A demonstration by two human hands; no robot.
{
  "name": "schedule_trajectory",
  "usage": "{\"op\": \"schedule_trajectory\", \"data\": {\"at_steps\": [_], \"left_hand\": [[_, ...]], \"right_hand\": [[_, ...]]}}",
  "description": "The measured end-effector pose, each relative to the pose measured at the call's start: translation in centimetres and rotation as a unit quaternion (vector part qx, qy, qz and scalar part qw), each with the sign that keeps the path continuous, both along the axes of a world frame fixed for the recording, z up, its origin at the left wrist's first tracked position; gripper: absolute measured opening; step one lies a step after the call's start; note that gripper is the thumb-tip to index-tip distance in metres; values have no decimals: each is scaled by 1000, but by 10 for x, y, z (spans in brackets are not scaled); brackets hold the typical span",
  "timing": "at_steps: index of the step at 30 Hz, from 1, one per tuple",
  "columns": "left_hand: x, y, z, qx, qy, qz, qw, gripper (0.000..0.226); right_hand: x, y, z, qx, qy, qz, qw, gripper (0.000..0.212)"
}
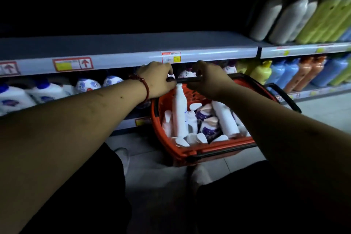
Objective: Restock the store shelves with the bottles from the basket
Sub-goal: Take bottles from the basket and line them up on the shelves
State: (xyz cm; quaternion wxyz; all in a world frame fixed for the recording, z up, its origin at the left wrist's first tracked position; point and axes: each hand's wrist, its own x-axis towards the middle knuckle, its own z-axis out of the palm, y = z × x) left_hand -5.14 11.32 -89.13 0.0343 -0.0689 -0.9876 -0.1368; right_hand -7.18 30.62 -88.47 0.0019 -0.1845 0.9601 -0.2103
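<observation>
Left hand [157, 81] and right hand [207, 81] each curl round the black basket handle [187, 80]. Red basket [209, 150] directly below hands, full of white bottles [179, 112]. Step, likely: positioning basket. Next: release handle, lift a bottle to grey shelf [133, 43] above hands.

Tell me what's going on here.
A person grips the thin black handle of a red plastic basket with both hands: the left hand, which wears a red bead bracelet, at one end and the right hand at the other. The basket sits low in front of the grey metal shelves and is packed with white and purple bottles. Neither hand holds a bottle.
</observation>
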Motion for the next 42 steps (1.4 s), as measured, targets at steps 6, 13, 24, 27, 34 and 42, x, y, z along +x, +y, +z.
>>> {"op": "schedule_trajectory", "data": {"at_steps": [6,13,24,27,34,42], "left_hand": [[-17,4,-60,64,-75,21,995,33],[-49,15,-90,75,-157,49,983,29],[-78,19,-112,191,-199,74,958,38],[-75,15,-112,240,-199,68,948,35],[-66,13,-106,296,-225,20,928,45],[-63,16,-96,311,-315,9,896,37]], "right_hand": [[-21,-9,-54,17,-114,-30,993,63],[-57,-37,-83,20,-188,-77,979,61],[-92,-49,-112,-6,-203,-114,972,55],[-95,-46,-117,-37,-202,-148,967,56],[-87,-25,-110,-224,-247,-195,922,37],[-62,19,-58,-443,-256,-91,855,7]]}}
